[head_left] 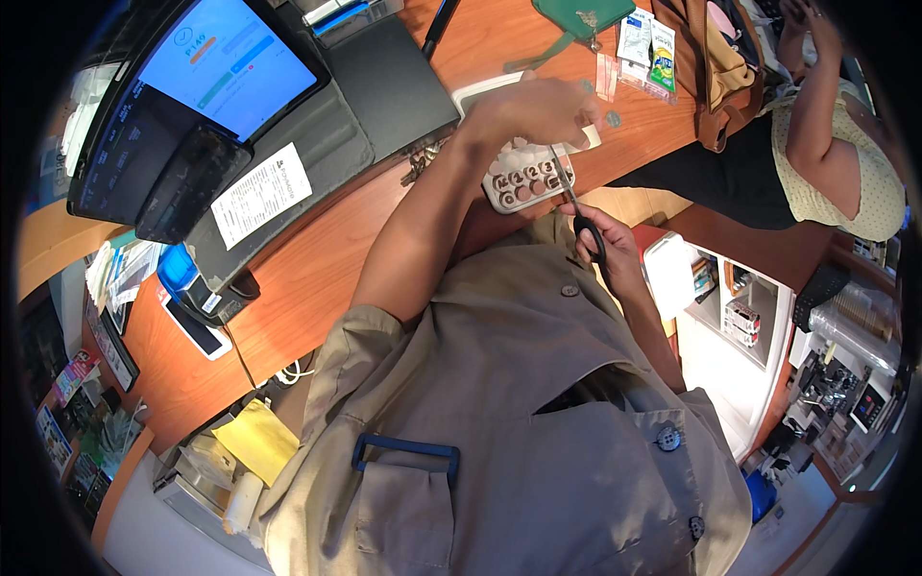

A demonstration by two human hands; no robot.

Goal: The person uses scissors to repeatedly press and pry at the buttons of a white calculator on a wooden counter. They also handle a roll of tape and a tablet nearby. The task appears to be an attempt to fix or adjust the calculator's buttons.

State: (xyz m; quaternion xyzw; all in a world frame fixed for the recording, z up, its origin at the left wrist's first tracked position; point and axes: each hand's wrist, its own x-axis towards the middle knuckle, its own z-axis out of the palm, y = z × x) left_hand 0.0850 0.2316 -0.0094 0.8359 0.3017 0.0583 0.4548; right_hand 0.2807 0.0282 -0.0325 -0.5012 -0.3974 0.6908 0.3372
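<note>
My right hand (616,247) grips a pair of scissors (594,240) by the black handles. The blades point away from me, toward my left hand (538,113). That hand reaches over a calculator (526,184) with round keys, its fingers pinched on a small whitish strip (591,136), perhaps paper or tape. The scissor tips end close to the strip; whether they touch it I cannot tell. My left forearm and hand hide part of the calculator's far side. A pale-edged flat thing (473,93) lies beyond my left wrist.
A lit monitor (230,67) stands at the far left, with a printed receipt (261,197) below it. Several sachets (648,53), a green pouch (586,14) and a brown bag (715,72) lie on the wooden desk (288,278). Another person (836,154) is at the right.
</note>
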